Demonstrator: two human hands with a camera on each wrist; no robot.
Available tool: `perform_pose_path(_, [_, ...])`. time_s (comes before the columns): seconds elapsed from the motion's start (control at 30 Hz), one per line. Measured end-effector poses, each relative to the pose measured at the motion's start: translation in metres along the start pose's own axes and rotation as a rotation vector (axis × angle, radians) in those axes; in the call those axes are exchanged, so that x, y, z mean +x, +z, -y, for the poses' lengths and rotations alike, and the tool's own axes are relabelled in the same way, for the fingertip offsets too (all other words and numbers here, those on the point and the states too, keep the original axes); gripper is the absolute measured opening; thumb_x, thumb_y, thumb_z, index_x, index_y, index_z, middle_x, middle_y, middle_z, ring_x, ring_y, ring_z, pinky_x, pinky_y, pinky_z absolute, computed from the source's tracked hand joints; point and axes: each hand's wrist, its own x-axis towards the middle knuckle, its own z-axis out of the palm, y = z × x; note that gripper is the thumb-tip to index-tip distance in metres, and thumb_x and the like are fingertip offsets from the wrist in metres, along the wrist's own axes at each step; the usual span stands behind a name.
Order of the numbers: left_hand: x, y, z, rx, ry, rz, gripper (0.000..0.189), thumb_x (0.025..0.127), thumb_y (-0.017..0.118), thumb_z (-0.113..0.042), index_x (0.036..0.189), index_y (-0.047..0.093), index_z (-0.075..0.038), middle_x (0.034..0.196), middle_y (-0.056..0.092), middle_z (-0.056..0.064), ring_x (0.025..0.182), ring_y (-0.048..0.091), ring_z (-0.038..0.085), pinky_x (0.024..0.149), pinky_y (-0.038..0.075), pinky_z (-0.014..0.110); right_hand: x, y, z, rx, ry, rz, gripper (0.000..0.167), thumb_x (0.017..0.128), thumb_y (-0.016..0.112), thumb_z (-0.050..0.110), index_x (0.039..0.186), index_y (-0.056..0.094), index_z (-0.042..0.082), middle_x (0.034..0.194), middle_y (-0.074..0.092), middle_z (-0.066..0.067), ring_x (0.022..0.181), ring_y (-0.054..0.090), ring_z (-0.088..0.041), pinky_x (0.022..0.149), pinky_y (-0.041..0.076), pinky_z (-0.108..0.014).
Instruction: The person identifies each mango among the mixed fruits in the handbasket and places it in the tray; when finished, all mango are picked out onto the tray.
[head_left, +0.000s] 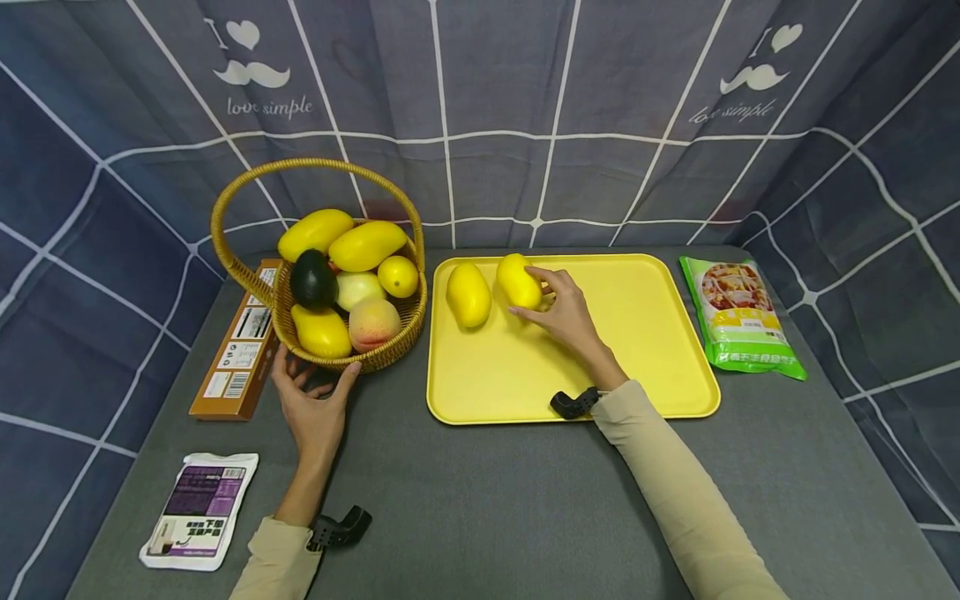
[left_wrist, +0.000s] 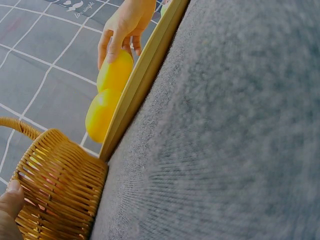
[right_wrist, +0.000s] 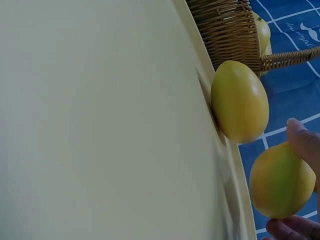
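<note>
The table (head_left: 480,508) lies beneath both hands. On it, the tray (head_left: 637,350) stretches below the right hand's fingers and past them to either side. The basket (head_left: 386,357) stands against the left hand (head_left: 315,412): thumb and fingers are set apart on its near wall, the thumb pressing it. The box (head_left: 236,358) lies left of those fingers, the pouch (head_left: 198,512) nearer the body, and the bag (head_left: 742,317) well right of the right fingers.

The right hand (head_left: 558,312) pinches the near mango (head_left: 517,282), thumb on one side, fingers on the other; whether it touches the tray I cannot tell. The far mango (head_left: 468,296) rests on the tray, left of those fingers and apart from them. Beyond the left fingers, inside the basket, sit the peach (head_left: 375,323), avocado (head_left: 313,280) and lemon (head_left: 398,277).
</note>
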Motion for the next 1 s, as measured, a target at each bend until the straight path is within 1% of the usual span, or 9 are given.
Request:
perform_pose_path(0.2, [0.0,-0.001,0.0,0.0,-0.002,-0.001,0.089,0.081,0.08,-0.01,0.152,0.026,-0.003,0.143,0.039,0.026,0.121,0.047,0.035,0.08,0.045,0.034,0.002,0.004,-0.002,0.005,0.025,0.023,0.074,0.072,0.088,0.033,0.137,0.058,0.016,0.113,0.055,-0.014,0.097,0.06,-0.03,0.083,0.053,-0.043])
perform_pose_path(0.43, [0.0,0.0,0.001,0.015,-0.009,-0.002,0.09,0.081,0.08,-0.012,0.152,0.026,-0.004,0.143,0.039,0.025,0.123,0.047,0.039,0.08,0.045,0.034,0.005,0.009,-0.006,-0.021,0.013,0.038,0.075,0.07,0.089,0.035,0.136,0.058,0.015,0.111,0.056,-0.013,0.095,0.062,-0.03,0.084,0.053,-0.041])
perform_pose_path(0.63, [0.0,0.0,0.001,0.01,-0.005,-0.004,0.09,0.081,0.08,-0.011,0.152,0.026,-0.004,0.142,0.04,0.026,0.123,0.047,0.04,0.08,0.044,0.033,0.006,0.012,-0.005,-0.048,0.01,0.052,0.079,0.068,0.091,0.035,0.136,0.057,0.015,0.112,0.053,-0.014,0.095,0.062,-0.03,0.084,0.051,-0.041])
perform_pose_path(0.83, [0.0,0.0,-0.001,0.01,0.001,0.002,0.089,0.081,0.08,-0.011,0.152,0.026,-0.003,0.141,0.04,0.027,0.122,0.048,0.038,0.08,0.045,0.033,0.006,0.012,-0.002,-0.066,0.026,0.07,0.081,0.067,0.091,0.036,0.137,0.055,0.017,0.113,0.05,-0.014,0.096,0.06,-0.029,0.082,0.049,-0.039])
perform_pose_path(1.0, [0.0,0.0,-0.003,0.005,0.005,0.002,0.088,0.081,0.079,-0.01,0.151,0.026,-0.002,0.141,0.04,0.027,0.121,0.048,0.037,0.08,0.045,0.033,0.005,0.013,-0.001,-0.052,0.033,0.083,0.079,0.069,0.09,0.036,0.137,0.055,0.018,0.114,0.048,-0.014,0.096,0.06,-0.028,0.081,0.052,-0.037])
